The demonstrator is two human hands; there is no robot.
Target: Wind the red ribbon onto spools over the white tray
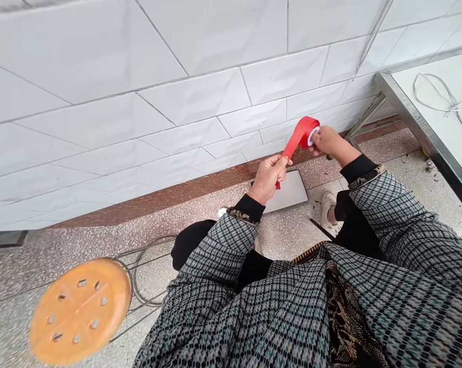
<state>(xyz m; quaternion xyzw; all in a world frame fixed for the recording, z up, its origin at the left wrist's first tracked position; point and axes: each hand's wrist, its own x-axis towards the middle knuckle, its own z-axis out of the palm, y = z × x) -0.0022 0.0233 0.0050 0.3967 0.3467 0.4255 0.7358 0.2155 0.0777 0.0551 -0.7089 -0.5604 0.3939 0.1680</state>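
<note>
A roll of red ribbon with a white core is held up in front of the tiled wall. My right hand is closed on the roll at its core side. A length of ribbon runs down from the roll to my left hand, which pinches its end between thumb and fingers. A short red tip pokes out below the left fingers. Beneath my hands, a flat white box or board with a dark edge lies on the floor, partly hidden by my left hand.
An orange round stool with holes and metal legs stands at the lower left. At the right is a metal-edged table with a loose pale cord on it. The white tiled wall rises close ahead.
</note>
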